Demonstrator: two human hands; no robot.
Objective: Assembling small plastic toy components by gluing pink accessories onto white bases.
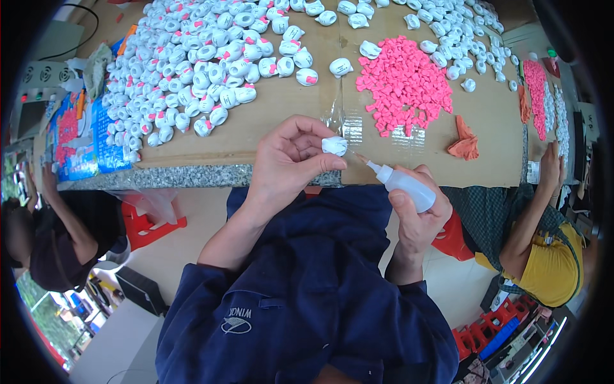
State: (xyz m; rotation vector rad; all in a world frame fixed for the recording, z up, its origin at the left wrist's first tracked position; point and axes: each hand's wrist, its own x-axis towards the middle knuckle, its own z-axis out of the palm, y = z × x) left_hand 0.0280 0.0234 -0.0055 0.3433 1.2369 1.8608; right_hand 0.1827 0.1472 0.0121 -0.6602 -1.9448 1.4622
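Note:
My left hand pinches a small white cat-head-shaped piece between thumb and fingers, just above the table's near edge. In my right hand is a translucent white squeeze bottle with a thin nozzle. The bottle lies tilted, its tip pointing up and left toward the white piece; whether it touches is too fine to tell. Beyond my hands lies a heap of small pink bow-shaped pieces. A large spread of white pieces, many with a pink bow on them, covers the left side.
More white pieces lie at the far right on the cardboard. A crumpled orange scrap sits right of the pink heap. The table has a granite edge. One person works at left, another at right.

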